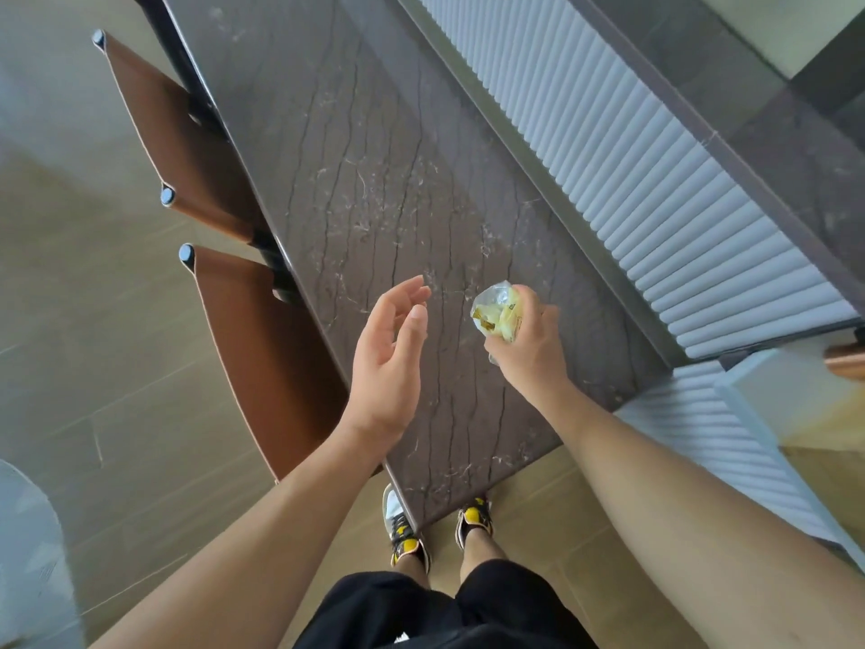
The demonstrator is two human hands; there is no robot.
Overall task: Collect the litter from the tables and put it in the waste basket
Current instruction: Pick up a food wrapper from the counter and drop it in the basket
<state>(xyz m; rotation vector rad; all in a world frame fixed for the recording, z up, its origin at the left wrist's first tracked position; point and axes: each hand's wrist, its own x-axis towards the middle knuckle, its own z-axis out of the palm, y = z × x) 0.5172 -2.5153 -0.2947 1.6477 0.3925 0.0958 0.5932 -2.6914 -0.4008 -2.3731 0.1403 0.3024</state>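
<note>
A crumpled clear and yellow plastic wrapper [497, 312] is clutched in my right hand [531, 345], held a little above the near end of the dark brown marble table [374, 189]. My left hand [391, 363] hovers beside it to the left, palm turned inward, fingers apart and holding nothing. The two hands are a short gap apart. No waste basket is in view.
Two brown leather chairs [262, 358] [187, 147] are tucked along the table's left side. A white ribbed panel [655, 180] runs along the right edge of the table. A pale rounded object [32, 555] sits at the lower left on the wooden floor.
</note>
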